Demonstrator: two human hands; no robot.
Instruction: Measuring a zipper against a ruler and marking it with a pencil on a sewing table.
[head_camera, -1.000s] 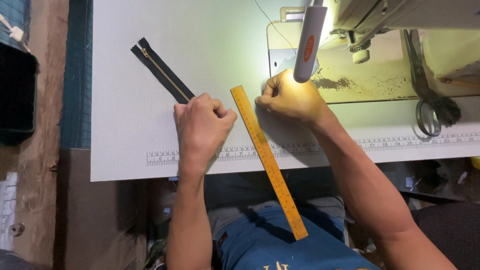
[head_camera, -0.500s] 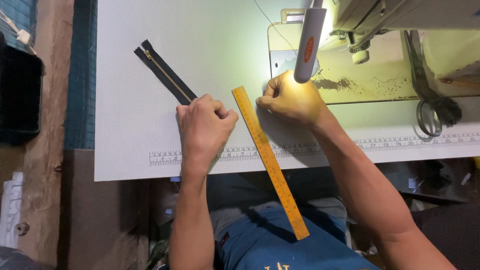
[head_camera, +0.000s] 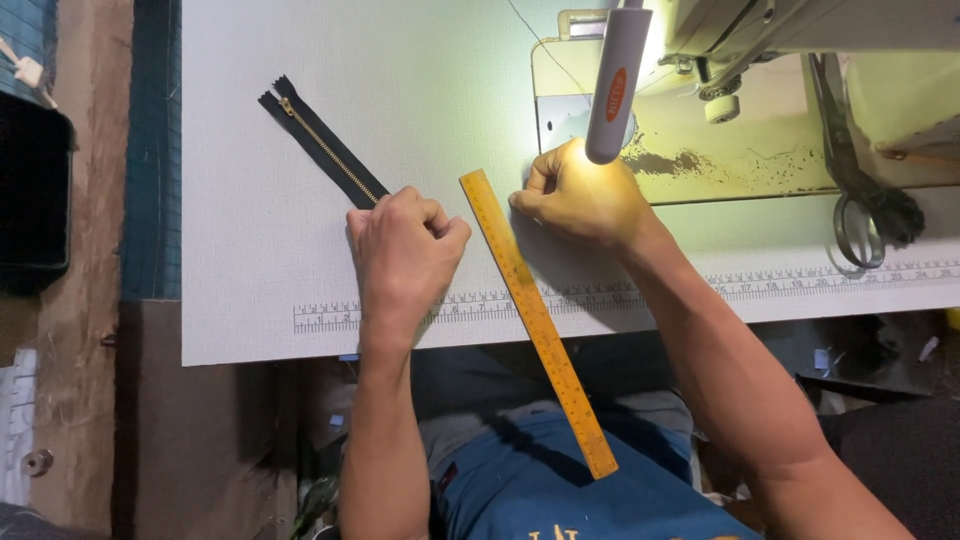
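Curling its fingers into a loose fist, the left hand (head_camera: 405, 250) presses down on the lower end of a black zipper (head_camera: 322, 147) with gold teeth, which lies flat and closed on the white table (head_camera: 240, 280), running diagonally up and away to the left. The right hand (head_camera: 580, 195), fingers bunched together with fingertips on the table under the lamp (head_camera: 615, 85), sits just right of a yellow ruler (head_camera: 535, 320); whether it pinches anything cannot be told. That ruler slants between both hands, overhanging the table's near edge.
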